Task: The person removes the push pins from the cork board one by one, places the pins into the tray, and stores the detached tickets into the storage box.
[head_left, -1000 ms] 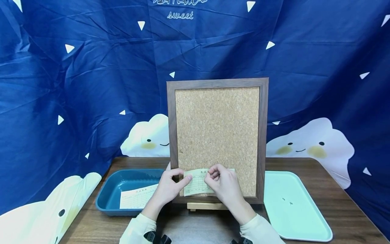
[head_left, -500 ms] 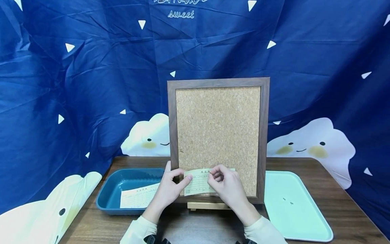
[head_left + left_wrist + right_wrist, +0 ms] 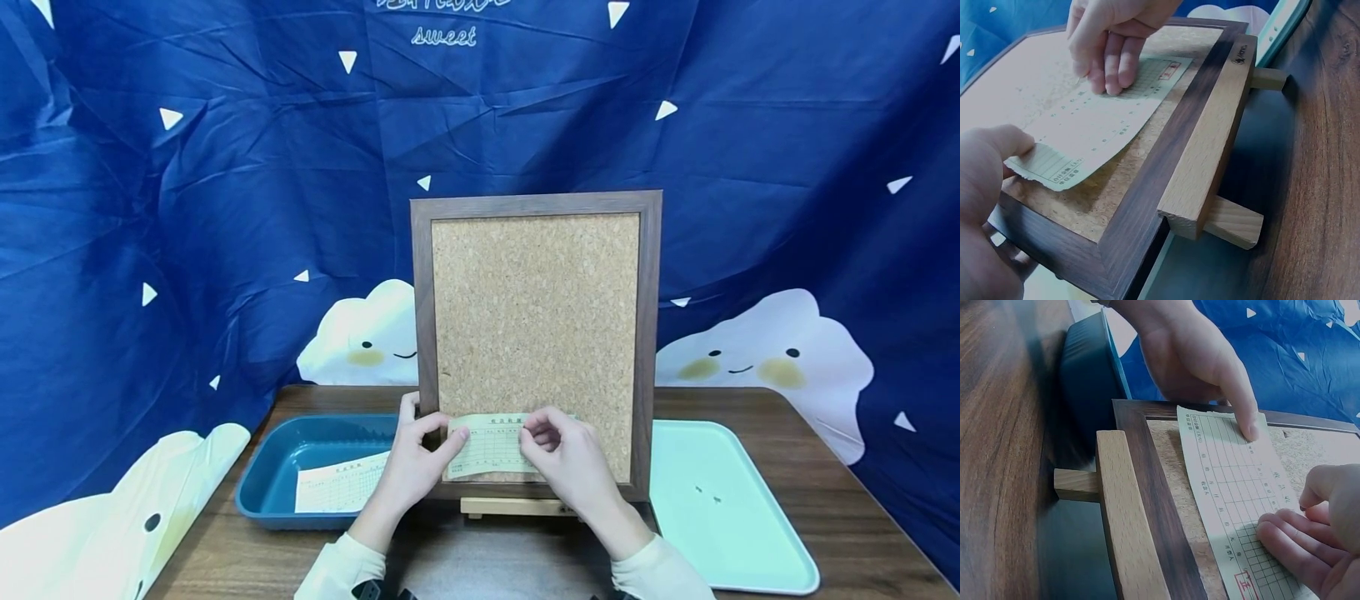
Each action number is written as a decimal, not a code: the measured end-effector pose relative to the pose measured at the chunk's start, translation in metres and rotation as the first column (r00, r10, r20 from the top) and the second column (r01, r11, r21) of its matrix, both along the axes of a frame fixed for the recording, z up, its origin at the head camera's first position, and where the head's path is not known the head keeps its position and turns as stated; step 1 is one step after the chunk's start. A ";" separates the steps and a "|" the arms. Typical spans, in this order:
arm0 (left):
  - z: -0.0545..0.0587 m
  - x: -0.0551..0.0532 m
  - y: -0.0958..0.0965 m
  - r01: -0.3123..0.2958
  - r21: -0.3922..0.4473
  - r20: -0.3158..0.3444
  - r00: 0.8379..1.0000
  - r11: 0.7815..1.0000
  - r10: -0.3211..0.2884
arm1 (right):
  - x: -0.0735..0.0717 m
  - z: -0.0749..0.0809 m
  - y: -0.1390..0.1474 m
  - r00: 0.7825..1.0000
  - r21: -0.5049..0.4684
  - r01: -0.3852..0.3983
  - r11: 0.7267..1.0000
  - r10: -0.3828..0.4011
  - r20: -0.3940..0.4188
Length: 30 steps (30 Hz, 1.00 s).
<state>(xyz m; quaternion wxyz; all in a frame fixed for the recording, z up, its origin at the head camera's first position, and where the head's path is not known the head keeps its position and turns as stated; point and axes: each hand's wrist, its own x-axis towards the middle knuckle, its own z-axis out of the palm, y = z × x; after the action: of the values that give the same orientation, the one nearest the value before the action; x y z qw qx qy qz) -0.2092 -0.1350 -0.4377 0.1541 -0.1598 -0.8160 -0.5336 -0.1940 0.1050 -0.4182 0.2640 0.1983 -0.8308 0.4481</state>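
Observation:
A pale green printed paper slip (image 3: 487, 450) lies against the lower part of a framed cork board (image 3: 536, 308), its left end lifted a little. My left hand (image 3: 412, 454) pinches that end between thumb and finger, beside the board's left frame. Over the slip's upper right part is my right hand (image 3: 566, 457), its thumb and index finger pinched together. A thin pin tip (image 3: 1079, 80) shows at those fingertips in the left wrist view, pointing at the slip; the rest of it is hidden by the fingers. In the right wrist view the slip's red stamp (image 3: 1247, 586) shows below the right fingers.
The board stands on a light wooden easel (image 3: 517, 507). To its left is a blue bin (image 3: 262, 492) holding another printed slip (image 3: 337, 486). A mint tray (image 3: 738, 533) on the right carries several tiny dark items (image 3: 707, 495). Behind the table hangs a blue cloth (image 3: 225, 208).
My right hand has slid slightly right along the slip, uncovering more of its printed heading. The slip has shifted a little left with my left hand, which keeps its pinch.

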 end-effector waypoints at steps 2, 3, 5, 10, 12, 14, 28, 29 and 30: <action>0.000 0.001 -0.001 0.005 -0.003 -0.008 1.000 1.000 -0.005 | 0.001 0.000 0.001 1.000 0.001 0.002 1.000 -0.002 0.000; 0.000 0.001 -0.001 0.006 -0.004 -0.009 1.000 1.000 -0.006 | 0.001 0.001 0.001 1.000 0.000 0.003 1.000 -0.003 -0.001; 0.000 0.001 -0.002 0.005 -0.006 -0.012 1.000 1.000 -0.005 | 0.001 0.001 0.002 1.000 -0.003 0.002 1.000 -0.002 -0.004; 0.001 0.001 -0.003 -0.003 0.006 -0.020 1.000 1.000 0.003 | 0.002 0.003 0.005 1.000 0.002 0.002 1.000 -0.002 -0.021; 0.001 0.001 -0.003 -0.003 0.015 -0.021 1.000 1.000 0.003 | 0.002 0.003 0.007 1.000 0.010 0.004 1.000 -0.004 -0.024; 0.001 0.002 -0.004 -0.003 0.017 -0.024 1.000 1.000 0.004 | 0.002 0.004 0.008 1.000 0.014 0.007 1.000 -0.006 -0.024; -0.001 0.001 -0.007 -0.031 0.017 -0.062 0.998 0.999 0.032 | 0.002 0.006 0.022 0.999 0.015 0.024 1.000 -0.023 -0.024; -0.001 0.001 -0.007 -0.031 0.019 -0.063 0.997 0.999 0.033 | 0.002 0.006 0.023 0.999 0.020 0.025 0.999 -0.024 -0.023; -0.001 0.002 -0.007 -0.034 0.021 -0.063 0.997 0.999 0.035 | 0.002 0.006 0.024 0.999 0.027 0.026 0.999 -0.026 -0.026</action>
<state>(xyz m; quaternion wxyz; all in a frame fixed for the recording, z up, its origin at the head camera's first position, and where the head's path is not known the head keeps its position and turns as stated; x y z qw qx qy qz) -0.2076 -0.1424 -0.4388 0.1905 -0.1610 -0.8081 -0.5336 -0.1922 0.1292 -0.4118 0.2775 0.1968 -0.8359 0.4307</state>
